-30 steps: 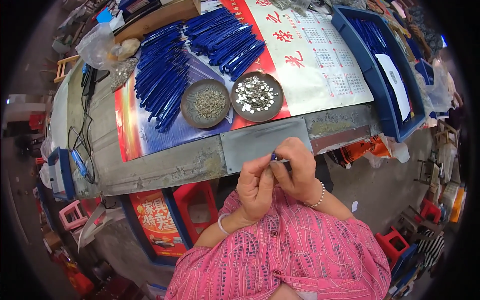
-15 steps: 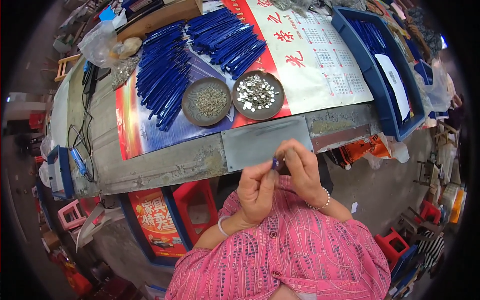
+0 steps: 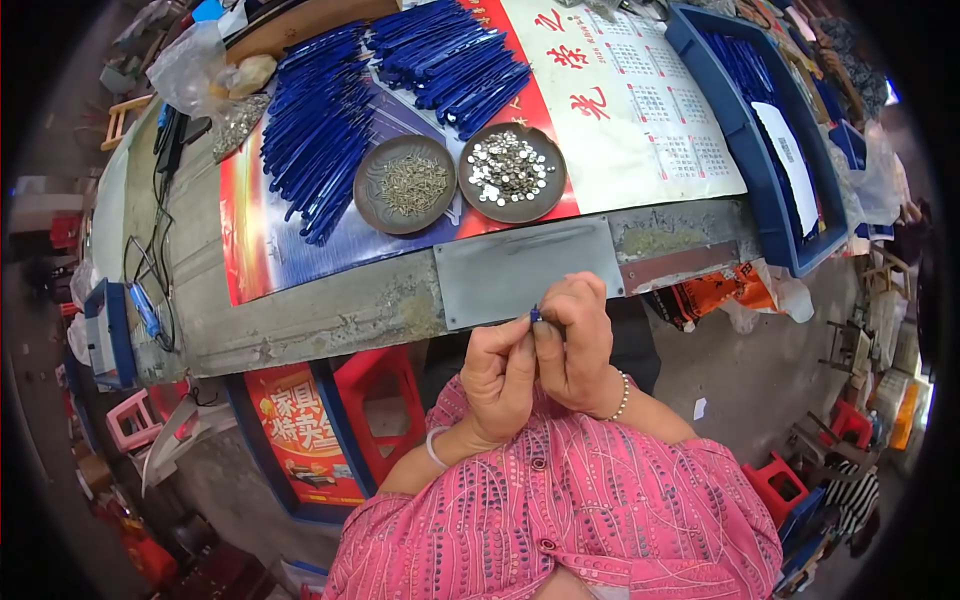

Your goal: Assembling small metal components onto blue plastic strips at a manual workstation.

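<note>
Close to the table's front edge, my left hand (image 3: 502, 380) and my right hand (image 3: 577, 345) meet, thumbs and fingertips pinched together. Between them shows the end of a small blue piece (image 3: 535, 314), its remainder covered by my fingers. Just beyond lies a grey metal plate (image 3: 490, 268). Behind the plate are two round dark dishes: the left dish (image 3: 372, 212) holds small metal pins (image 3: 415, 187), the right dish (image 3: 550, 206) small round silvery caps (image 3: 510, 170). Long, thin blue pieces lie bundled in a left pile (image 3: 315, 125) and a right pile (image 3: 450, 65).
A blue bin (image 3: 735, 150) with more blue pieces and a white paper stands at the right. On the left are a clear bag (image 3: 190, 85) and black cables (image 3: 160, 230). A red stool (image 3: 380, 400) and a framed orange poster (image 3: 305, 435) are below the table edge.
My hands have drawn closer together, with the right hand shifted left against the left fingertips. Less of the blue piece shows. The whole view has shifted slightly.
</note>
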Demonstrator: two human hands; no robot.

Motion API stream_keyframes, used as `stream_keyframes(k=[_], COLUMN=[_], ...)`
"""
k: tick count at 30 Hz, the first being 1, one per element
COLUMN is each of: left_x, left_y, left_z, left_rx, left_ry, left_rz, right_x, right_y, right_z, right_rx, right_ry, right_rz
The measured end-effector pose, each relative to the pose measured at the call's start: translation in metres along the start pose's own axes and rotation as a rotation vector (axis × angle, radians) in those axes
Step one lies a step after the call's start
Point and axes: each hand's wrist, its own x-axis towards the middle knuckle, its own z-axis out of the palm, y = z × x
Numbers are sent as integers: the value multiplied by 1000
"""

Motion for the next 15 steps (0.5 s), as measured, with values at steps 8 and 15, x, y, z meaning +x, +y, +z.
stream_keyframes(k=[8, 15], left_x=[2, 10], left_y=[-3, 11], left_z=[0, -5], left_rx=[-76, -45], left_ry=[28, 48], left_rz=[-78, -101], right_x=[9, 25], right_y=[-12, -3], right_z=[-7, 2], right_rx=[265, 206], right_ry=[-117, -175], right_rz=[453, 108])
